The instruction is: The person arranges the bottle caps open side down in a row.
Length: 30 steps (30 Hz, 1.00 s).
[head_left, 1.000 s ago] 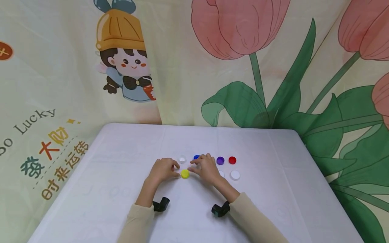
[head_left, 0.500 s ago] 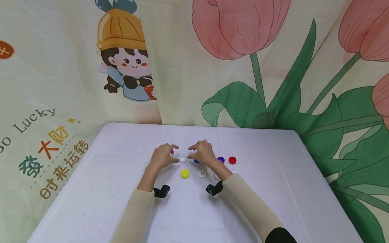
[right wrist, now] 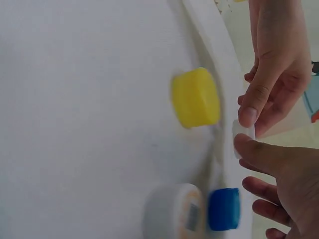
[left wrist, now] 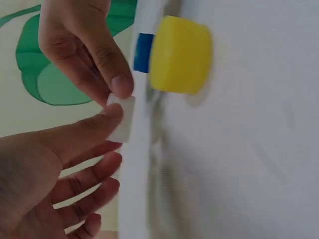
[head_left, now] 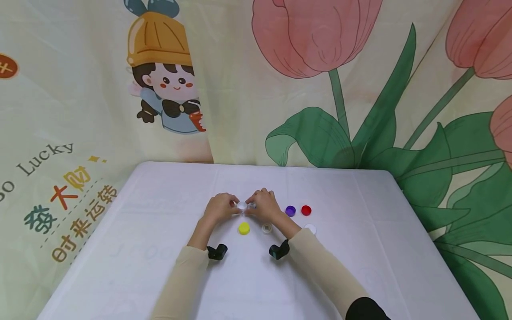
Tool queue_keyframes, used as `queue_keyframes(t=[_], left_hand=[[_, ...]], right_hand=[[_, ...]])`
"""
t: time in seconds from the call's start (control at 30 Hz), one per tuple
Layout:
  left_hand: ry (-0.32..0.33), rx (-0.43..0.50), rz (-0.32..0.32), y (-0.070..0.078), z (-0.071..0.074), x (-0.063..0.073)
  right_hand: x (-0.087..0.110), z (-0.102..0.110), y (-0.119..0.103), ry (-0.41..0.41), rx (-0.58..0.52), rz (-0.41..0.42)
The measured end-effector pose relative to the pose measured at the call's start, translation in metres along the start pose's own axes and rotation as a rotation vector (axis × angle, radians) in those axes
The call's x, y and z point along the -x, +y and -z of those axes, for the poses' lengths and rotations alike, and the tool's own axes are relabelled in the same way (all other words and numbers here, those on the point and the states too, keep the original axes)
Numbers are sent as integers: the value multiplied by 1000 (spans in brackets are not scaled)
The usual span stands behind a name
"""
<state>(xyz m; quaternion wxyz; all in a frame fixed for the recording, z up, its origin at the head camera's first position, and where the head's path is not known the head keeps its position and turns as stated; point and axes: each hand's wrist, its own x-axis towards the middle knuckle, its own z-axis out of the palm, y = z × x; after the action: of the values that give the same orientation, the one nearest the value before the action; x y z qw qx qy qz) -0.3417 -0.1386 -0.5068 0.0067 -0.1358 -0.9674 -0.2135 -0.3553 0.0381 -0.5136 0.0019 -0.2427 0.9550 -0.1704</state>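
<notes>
A white bottle cap is between my two hands at the left end of the back row. My left hand pinches its left side, and my right hand pinches the right side. In the left wrist view, both thumbs press the near face of the white cap. The right wrist view shows the same cap edge-on. Whether it touches the table cannot be told. Closest in front of the hands is a yellow bottle cap. A blue bottle cap is hidden by my right hand in the head view.
Purple and red caps lie to the right of my right hand. In the front row sit a pale cap and a white cap, partly behind the right forearm. A white cloth covers the table.
Both hands moved from around the yellow cap to the back-row white cap. Their fingers, apart half a second ago, have closed in on it from both sides.
</notes>
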Motion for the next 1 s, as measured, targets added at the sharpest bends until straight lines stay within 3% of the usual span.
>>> queue_keyframes(t=[0.13, 0.27, 0.47, 0.63, 0.83, 0.93, 1.0], left_hand=[[79, 34, -84, 12, 16, 2], [181, 64, -181, 28, 34, 9], [307, 50, -291, 62, 57, 28], [392, 63, -431, 94, 74, 49], [434, 142, -540, 118, 80, 69], [418, 227, -528, 126, 78, 74], [371, 326, -483, 130, 76, 76]], right_hand=[[3, 23, 3, 67, -30, 44], [15, 50, 5, 194, -107, 137], [47, 84, 6, 376, -244, 281], [81, 107, 3, 483, -309, 356], [116, 122, 0, 537, -321, 400], [127, 126, 1, 561, -320, 424], [131, 128, 2, 583, -321, 438]])
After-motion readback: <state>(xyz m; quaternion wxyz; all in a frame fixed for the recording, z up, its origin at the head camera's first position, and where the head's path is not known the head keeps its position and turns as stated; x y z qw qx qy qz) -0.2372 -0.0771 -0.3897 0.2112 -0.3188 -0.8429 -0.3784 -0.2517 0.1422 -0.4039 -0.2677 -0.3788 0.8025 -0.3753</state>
